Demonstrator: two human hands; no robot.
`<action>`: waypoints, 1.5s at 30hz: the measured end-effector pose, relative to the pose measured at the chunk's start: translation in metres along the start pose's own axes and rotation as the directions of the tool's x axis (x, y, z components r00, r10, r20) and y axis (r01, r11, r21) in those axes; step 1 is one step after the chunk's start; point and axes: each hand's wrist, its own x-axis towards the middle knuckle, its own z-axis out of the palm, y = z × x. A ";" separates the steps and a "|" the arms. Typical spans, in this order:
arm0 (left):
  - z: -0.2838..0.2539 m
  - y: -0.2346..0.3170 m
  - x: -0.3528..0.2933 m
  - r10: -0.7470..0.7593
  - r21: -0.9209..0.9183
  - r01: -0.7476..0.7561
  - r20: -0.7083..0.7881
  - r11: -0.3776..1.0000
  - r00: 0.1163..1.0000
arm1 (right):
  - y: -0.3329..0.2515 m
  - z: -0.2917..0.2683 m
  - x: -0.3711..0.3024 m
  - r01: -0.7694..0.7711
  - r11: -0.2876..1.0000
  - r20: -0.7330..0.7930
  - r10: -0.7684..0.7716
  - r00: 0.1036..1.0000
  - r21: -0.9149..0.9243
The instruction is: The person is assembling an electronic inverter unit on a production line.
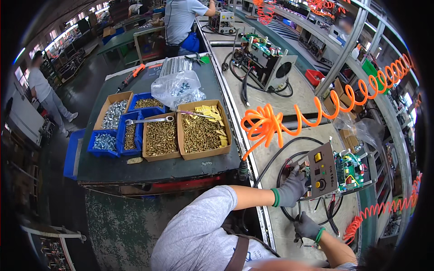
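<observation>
A welding machine (322,170) with its cover off sits at the right, its grey front panel tilted and facing me. A yellow switch and a yellow-ringed knob show on the panel, and a green circuit board (350,167) stands behind it. My left hand (292,186), in a grey glove with a green cuff, is closed at the panel's left edge near copper-coloured parts; its fingertips are partly hidden. Nearer to me, below the panel, my right hand (308,226) in a matching glove is closed beside black cables (333,212). What lies in its fingers cannot be made out.
An orange coiled air hose (266,124) hangs over the bench. On the left table stand cardboard boxes of brass screws (202,135), blue bins (105,142), a wrench (149,120) and a plastic bag (176,88). Another open machine (266,61) sits farther along. Other people work beyond.
</observation>
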 end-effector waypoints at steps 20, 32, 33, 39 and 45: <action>-0.005 0.001 0.007 -0.017 0.125 0.019 -0.016 0.992 1.000 | -0.017 0.003 -0.002 0.032 0.997 -0.068 -0.037 0.997 -0.074; 0.031 0.022 -0.118 -0.340 -0.433 0.109 -0.501 0.895 0.796 | 0.028 0.072 -0.012 0.407 0.730 -0.532 -0.071 0.844 0.549; 0.046 0.023 -0.143 -0.442 -0.514 0.159 -0.493 0.843 0.749 | 0.033 0.082 -0.018 0.448 0.662 -0.567 -0.043 0.823 0.601; 0.111 0.007 -0.208 -0.609 -0.889 0.451 0.318 0.074 0.726 | 0.074 0.090 -0.065 0.599 0.647 -0.672 -0.175 0.719 0.472; 0.011 0.045 -0.168 -0.288 -0.882 0.444 0.471 -0.158 0.834 | 0.121 0.077 -0.097 0.536 0.747 -0.857 0.085 0.508 0.392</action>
